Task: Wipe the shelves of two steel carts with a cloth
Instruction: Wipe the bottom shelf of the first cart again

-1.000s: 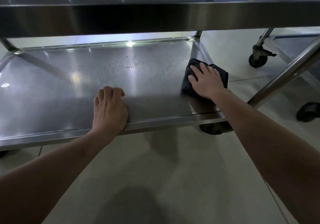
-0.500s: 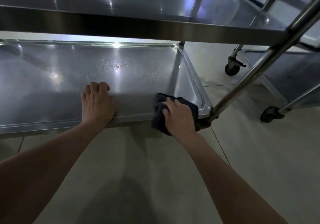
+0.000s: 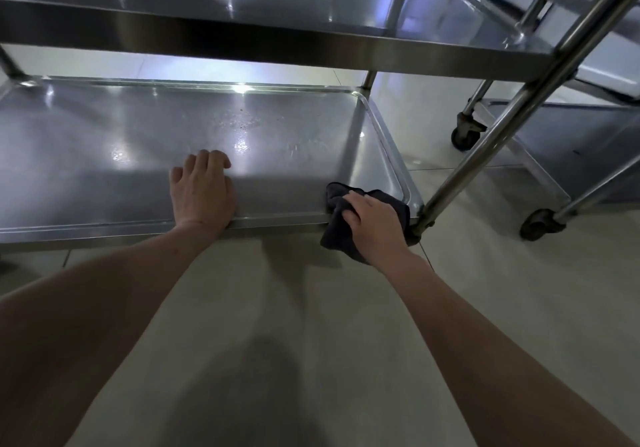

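Head view, looking down past both of your bare forearms at the lower shelf of a steel cart. Your left hand lies palm-down over the shelf's near rim, fingers loosely curled and close together, holding nothing. Your right hand is closed over a dark cloth, the fingers bunching it against the near right corner of the shelf; part of the cloth rests on the shelf surface and part hangs over the front edge toward the floor. Just right of the cloth stands the cart's corner post, a slanted steel tube rising to the upper shelf, which spans the top of the frame. Bright reflections and a few small dark specks mark the middle of the lower shelf, well apart from the cloth. A second cart stands to the right on the tiled floor, two of its caster wheels in sight.
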